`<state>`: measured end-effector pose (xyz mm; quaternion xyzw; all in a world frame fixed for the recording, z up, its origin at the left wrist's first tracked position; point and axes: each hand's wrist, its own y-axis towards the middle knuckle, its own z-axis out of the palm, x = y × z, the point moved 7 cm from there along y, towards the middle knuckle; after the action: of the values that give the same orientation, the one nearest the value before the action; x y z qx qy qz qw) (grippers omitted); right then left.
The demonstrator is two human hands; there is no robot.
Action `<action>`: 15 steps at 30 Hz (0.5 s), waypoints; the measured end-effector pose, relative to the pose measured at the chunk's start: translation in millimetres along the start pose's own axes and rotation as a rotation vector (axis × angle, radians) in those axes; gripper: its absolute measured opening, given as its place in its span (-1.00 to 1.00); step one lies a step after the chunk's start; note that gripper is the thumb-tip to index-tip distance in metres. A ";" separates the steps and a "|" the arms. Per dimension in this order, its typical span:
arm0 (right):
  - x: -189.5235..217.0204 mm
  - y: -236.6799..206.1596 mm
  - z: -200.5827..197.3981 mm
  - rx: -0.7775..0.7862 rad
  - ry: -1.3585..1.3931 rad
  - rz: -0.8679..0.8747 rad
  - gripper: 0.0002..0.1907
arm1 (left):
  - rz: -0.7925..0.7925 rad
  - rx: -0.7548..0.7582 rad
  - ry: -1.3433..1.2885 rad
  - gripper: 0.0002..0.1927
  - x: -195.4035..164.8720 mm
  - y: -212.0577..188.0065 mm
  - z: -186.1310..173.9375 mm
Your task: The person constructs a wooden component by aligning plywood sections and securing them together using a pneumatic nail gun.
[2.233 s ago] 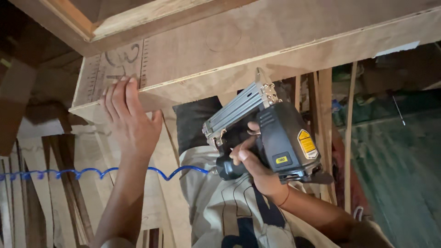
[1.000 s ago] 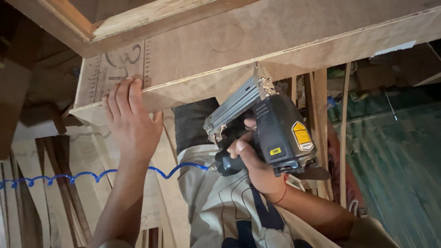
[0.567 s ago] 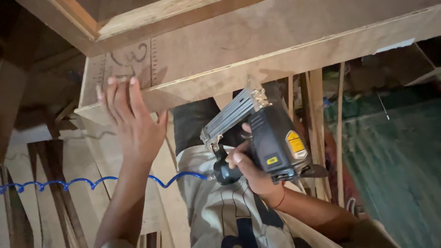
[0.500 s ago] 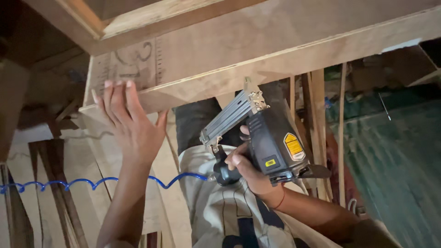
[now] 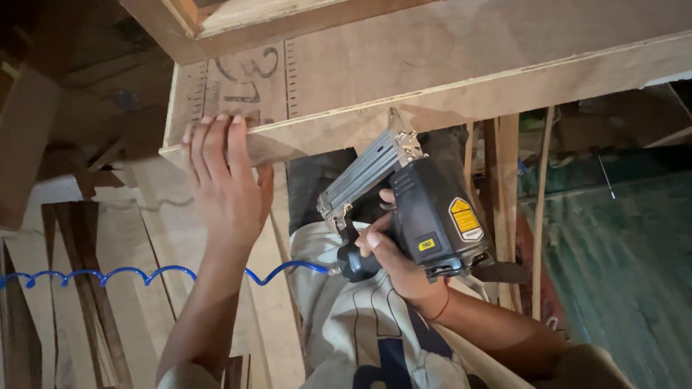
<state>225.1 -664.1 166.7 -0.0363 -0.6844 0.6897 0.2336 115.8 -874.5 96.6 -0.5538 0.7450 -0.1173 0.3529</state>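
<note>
My right hand (image 5: 393,256) is wrapped tight around the grip of the nail gun (image 5: 425,212), fingers curled fully closed on the handle, one finger up near the trigger area. The nail gun is a dark, boxy tool with a silver metal magazine (image 5: 364,173) slanting down to the left and a yellow label on its side. Its nose points up and touches the underside edge of the plywood board (image 5: 447,79) near the middle of the view. A blue coiled hose (image 5: 137,274) runs in from the left edge, passes behind my left forearm, and joins the base of the handle.

My left hand (image 5: 227,191) lies flat and open against the lower edge of the same board, fingers straight and close together, holding nothing, just pressing on the wood. The board is pale, bare plywood with dark pencil marks near its left end, just above my fingertips. A thicker wooden beam (image 5: 288,18) crosses above it. Below, thin wooden strips (image 5: 537,216) stand upright to the right of the tool, and loose planks (image 5: 108,238) lie at lower left.
</note>
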 end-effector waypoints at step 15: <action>-2.6 6.8 12.9 0.005 -0.055 -0.050 -0.43 | -0.013 -0.036 0.038 -0.34 10.2 -8.1 16.0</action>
<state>220.8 -676.8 160.3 0.0006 -0.6896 0.6860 0.2319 130.8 -883.1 85.5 -0.5628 0.7498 -0.1165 0.3279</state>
